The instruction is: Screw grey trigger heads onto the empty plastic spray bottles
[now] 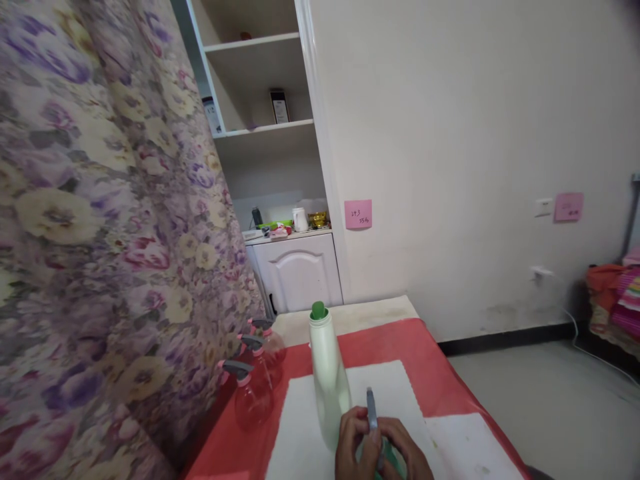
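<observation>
My left hand (350,443) and my right hand (405,447) meet at the bottom of the head view, fingers curled inward. Between them a slim grey tool (371,408) points up and away; its exact kind I cannot make out. Below it, partly covered by the fingers, is a translucent green piece (393,460) by my right hand. Just left of my hands stands a tall pale-green plastic bottle (327,370) without a lid, a darker green piece (319,309) showing at its mouth. Whether my left fingers touch the bottle I cannot tell.
Several clear spray bottles (254,403) with pink and grey heads stand at the table's left. White sheets (400,380) lie on the red tablecloth (400,340). A floral curtain (125,267) hangs close on the left; a shelved cabinet (300,273) stands behind.
</observation>
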Demonstrator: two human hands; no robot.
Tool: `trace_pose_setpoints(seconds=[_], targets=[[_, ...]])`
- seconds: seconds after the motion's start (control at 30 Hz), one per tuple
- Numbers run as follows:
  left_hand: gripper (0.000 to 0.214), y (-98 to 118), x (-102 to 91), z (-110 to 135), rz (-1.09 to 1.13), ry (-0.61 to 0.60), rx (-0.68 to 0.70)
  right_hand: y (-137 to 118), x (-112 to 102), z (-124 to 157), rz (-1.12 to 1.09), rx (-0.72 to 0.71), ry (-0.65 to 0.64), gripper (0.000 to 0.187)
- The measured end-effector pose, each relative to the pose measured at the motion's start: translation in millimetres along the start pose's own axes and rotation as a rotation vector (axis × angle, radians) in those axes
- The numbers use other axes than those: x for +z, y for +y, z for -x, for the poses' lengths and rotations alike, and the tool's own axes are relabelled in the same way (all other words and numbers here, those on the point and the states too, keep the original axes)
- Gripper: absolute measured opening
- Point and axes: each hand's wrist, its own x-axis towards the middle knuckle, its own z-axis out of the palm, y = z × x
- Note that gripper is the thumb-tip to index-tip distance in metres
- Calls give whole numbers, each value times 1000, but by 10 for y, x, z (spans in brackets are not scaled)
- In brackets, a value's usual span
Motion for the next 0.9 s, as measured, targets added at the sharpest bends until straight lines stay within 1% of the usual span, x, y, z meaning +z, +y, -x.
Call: trace_pose_setpoints(seconds=[0.1, 0.17, 0.23, 0.3, 0.37, 0.43, 0.47, 0.57, 0.67, 0.77, 0.9], targets=[[48, -20, 3, 3, -2, 8, -10, -8, 78, 5, 0, 17, 119, 36], [49, -44, 7, 1, 1, 15, -15, -5, 118, 17, 28, 58, 152, 35], [49, -74, 11, -4, 9, 19, -16, -13, 114, 20, 43, 65, 162, 34], [50, -109, 15, -13, 13, 21, -9, -30, 64, 11, 41, 30, 107, 33], [51, -148, 21, -22, 12, 28, 0, -44, 1, -4, 39, -6, 11, 33], [51, -187, 27, -30, 20, 31, 5, -43, -32, -12, 46, -1, -37, 32], [51, -204, 30, -32, 27, 29, 5, -34, -29, -11, 47, 7, -21, 31], [50, -231, 33, -32, 42, 23, 1, 16, 44, 14, 29, 23, 92, 34], [49, -208, 30, -24, 41, 23, -4, 50, 124, 38, 11, 34, 166, 36], [48, -148, 24, -12, 32, 13, -12, 33, 141, 36, 11, 48, 190, 32], [47, -98, 22, -2, 28, 1, -20, 24, 135, 37, 27, 71, 183, 29]])
